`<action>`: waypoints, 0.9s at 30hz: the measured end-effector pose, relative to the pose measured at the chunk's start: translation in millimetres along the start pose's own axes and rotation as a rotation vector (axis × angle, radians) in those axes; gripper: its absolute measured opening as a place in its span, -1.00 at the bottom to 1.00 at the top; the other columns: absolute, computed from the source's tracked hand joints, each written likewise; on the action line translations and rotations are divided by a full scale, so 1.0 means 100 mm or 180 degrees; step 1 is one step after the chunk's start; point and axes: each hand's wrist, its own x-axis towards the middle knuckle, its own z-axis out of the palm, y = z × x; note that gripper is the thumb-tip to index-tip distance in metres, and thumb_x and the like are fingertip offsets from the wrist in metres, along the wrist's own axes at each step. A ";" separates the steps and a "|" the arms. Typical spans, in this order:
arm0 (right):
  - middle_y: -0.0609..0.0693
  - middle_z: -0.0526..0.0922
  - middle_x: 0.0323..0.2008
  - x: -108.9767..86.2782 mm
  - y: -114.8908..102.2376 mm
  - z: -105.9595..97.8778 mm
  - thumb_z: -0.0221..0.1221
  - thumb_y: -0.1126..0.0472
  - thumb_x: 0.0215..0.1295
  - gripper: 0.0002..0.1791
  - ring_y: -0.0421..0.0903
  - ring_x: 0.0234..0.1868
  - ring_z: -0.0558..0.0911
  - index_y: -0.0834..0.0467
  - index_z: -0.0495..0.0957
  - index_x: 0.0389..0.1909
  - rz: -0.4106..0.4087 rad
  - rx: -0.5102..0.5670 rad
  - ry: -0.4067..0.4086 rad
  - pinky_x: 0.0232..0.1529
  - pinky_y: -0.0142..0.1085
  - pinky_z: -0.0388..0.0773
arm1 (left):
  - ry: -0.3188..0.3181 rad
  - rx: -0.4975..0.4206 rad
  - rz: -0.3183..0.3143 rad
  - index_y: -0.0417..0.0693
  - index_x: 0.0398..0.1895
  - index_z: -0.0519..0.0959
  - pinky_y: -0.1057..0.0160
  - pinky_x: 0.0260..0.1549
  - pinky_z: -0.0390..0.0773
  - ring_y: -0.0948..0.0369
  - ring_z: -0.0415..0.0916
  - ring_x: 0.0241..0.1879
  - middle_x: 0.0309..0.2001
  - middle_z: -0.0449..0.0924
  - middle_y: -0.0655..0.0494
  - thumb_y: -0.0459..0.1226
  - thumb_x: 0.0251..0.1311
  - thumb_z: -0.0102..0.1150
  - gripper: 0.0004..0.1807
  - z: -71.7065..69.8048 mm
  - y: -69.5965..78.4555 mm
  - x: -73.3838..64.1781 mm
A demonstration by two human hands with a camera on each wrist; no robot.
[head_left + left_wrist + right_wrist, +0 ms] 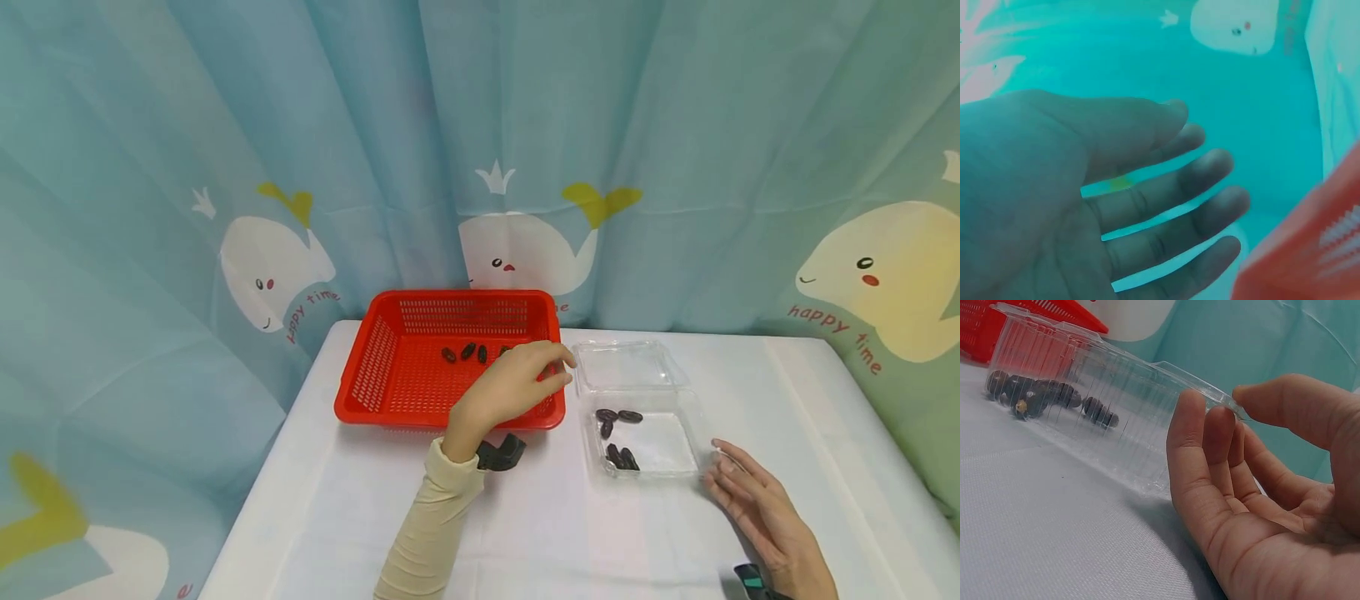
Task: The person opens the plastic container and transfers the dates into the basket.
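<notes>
Above the right side of a red plastic basket hangs my left hand, its fingers apart and nothing in them. In the left wrist view that palm shows with loosely bent fingers. Several dark oval pieces lie inside the basket, partly hidden by the hand. To the right, a clear plastic box stands with its hinged lid folded back; several dark pieces lie at its left side. My right hand pinches the box's near right rim corner between thumb and fingers.
The box's lid lies flat towards the back. A white cloth covers the table. Behind it hangs a blue curtain with whale prints, close to the table's back edge.
</notes>
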 end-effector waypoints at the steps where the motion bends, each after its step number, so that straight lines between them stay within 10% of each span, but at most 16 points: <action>1: -0.18 0.65 -0.01 0.00 0.00 0.00 -0.07 0.36 0.64 -0.57 -0.26 -0.03 0.72 -0.17 0.67 0.10 0.0011 -0.0025 0.0026 0.10 -0.38 0.69 | -0.0020 -0.0043 0.0060 0.07 0.15 0.64 0.35 0.07 0.58 0.30 0.57 -0.05 -0.03 0.67 0.22 -0.15 0.52 0.14 -0.75 0.03 0.03 0.02; 17: -0.19 0.67 -0.03 0.03 -0.02 0.00 -0.06 0.33 0.64 -0.59 -0.26 -0.02 0.72 -0.18 0.66 0.10 0.0034 -0.0020 0.0101 0.10 -0.37 0.69 | -0.0062 -0.0358 0.0765 0.05 0.13 0.64 0.54 -0.04 0.55 0.46 0.56 -0.11 -0.08 0.69 0.27 -0.25 0.51 0.16 -0.77 0.61 0.30 0.15; 27: -0.18 0.65 -0.05 0.01 0.01 -0.01 -0.10 0.33 0.66 -0.56 -0.27 -0.05 0.70 -0.20 0.66 0.10 0.0057 -0.0029 0.0002 0.09 -0.38 0.69 | -0.0392 0.0360 0.0955 0.10 0.12 0.66 0.65 -0.04 0.41 0.38 0.61 -0.04 0.00 0.70 0.29 -0.28 0.39 0.32 -0.72 0.94 0.24 0.25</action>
